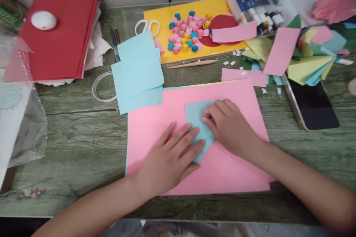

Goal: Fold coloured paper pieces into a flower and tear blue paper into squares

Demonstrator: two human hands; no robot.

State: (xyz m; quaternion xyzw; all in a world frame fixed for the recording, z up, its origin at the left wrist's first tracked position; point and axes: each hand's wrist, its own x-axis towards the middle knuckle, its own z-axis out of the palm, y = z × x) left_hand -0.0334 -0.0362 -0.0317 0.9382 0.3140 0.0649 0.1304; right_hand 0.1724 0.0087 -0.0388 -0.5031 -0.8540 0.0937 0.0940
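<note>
A small light blue sheet (200, 113) lies on a stack of large pink paper (155, 133), its lower right side slanting. My left hand (172, 152) rests palm down with fingers spread, their tips on the left and lower part of the blue sheet. Along its right side, my right hand (226, 124) has its fingers curled together, thumb and index finger pinched at the blue paper's edge; what lies between them is hard to see. More light blue squares (137, 77) overlap the stack's upper left corner.
Behind the stack are white scissors (147, 26), a yellow sheet (164, 53) with small coloured paper pieces, and a wooden stick (191, 64). A tape roll (97, 87) and red paper (63, 44) are left; a phone (313, 103) and folded papers (308, 66) are right.
</note>
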